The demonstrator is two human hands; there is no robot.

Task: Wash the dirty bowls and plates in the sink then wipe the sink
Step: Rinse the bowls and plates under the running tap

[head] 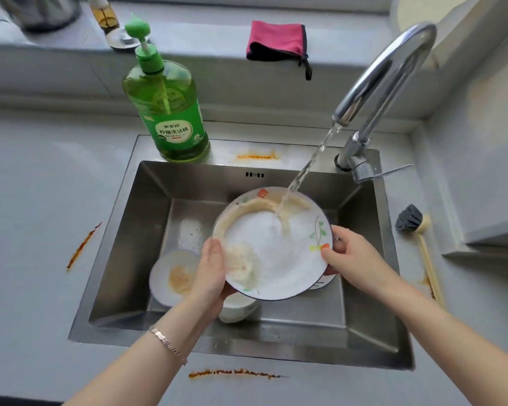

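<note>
Plate (279, 250) is held up over the sink (121, 259), tilted a bit, w/ both hands on it. Left hand (211, 271) grips the left rim, thumb on the top face, fingers curled under. Right hand (346, 256) pinches the right rim by the flower print, thumb on top, other fingers behind. Water from the faucet (387, 77) hits the far part of the plate. There's beige gunk in an arc along the far-left rim + a blob next to the left thumb.

Down in the basin: 1 small dish (167, 276) w/ beige residue on the left, 1 white bowl (238, 309) right under the plate. Green soap bottle (170, 112) sits on the sink's back ledge, pink cloth (276, 39) on the sill, dish brush (414, 224) on the counter at right. Orange streaks (82, 247) on the counter, 1 left of the sink, 1 in front.
</note>
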